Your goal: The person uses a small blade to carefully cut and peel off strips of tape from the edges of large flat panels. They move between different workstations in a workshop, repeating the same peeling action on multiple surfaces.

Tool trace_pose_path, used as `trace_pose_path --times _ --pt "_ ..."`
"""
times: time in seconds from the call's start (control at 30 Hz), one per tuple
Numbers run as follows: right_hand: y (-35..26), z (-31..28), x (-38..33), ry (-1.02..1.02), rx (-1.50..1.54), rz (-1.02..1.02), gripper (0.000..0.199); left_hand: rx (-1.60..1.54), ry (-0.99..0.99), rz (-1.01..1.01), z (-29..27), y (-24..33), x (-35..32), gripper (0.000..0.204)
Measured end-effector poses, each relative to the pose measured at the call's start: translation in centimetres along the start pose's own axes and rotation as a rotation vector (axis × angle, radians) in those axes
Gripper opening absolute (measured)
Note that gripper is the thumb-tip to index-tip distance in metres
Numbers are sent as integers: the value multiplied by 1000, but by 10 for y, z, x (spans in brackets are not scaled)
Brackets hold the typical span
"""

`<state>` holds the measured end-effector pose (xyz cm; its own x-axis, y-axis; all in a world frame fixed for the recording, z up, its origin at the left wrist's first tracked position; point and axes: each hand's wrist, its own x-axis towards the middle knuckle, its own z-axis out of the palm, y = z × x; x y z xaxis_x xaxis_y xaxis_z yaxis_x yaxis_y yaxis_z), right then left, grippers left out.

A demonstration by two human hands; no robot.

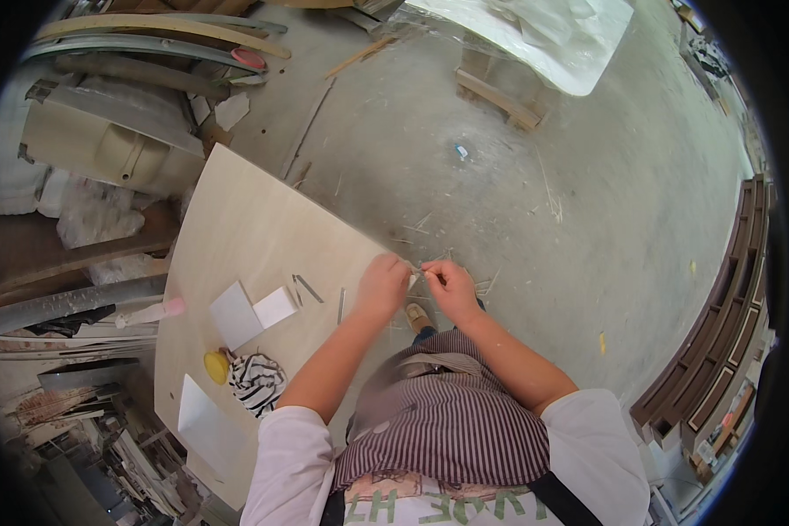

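Both hands meet in front of my waist, just off the right corner of the pale wood tabletop [272, 206]. My left hand [384, 285] has its fingers bent and pressed together at the corner. My right hand [450, 287] is in a pinch a little to the right, its fingertips close to those of the left. Something small and thin seems to run between the fingertips, too small to name. On the tabletop left of my hands lie thin grey strips [308, 289], a small white block [275, 306] and a larger white piece [236, 316].
Nearer on the table are a striped cloth [258, 383], a yellow round item [216, 366] and a white sheet [209, 428]. A pink-capped bottle [153, 312] is at its left edge. Scraps litter the floor [517, 228]. Brown slatted panels [710, 324] stand right; stacked material fills the left.
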<state>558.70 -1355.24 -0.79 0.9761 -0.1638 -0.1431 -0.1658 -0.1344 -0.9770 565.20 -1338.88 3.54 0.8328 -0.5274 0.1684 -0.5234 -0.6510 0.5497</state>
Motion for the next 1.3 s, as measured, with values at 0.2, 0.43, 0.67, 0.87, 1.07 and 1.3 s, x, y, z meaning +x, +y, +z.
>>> trace_pose_path --times 0.2,0.43,0.67,0.87,1.07,1.3 --pt "9 10 -3 36 -18 -82 12 13 -9 6 -6 0 1 9" --pt "5 10 -2 30 -86 -141 13 38 -17 4 -6 -4 0 8" --pt "-1 3 -8 20 -3 -15 9 45 -64 31 -3 0 -1 7" --pt "-3 17 -15 82 -150 -249 9 53 -47 62 -17 -4 -10 9" --pt "1 -13 -17 -15 3 -2 14 -66 82 -161 -25 -15 -24 12" --pt "85 -189 -17 382 -625 331 24 468 -9 -112 15 29 -30 54"
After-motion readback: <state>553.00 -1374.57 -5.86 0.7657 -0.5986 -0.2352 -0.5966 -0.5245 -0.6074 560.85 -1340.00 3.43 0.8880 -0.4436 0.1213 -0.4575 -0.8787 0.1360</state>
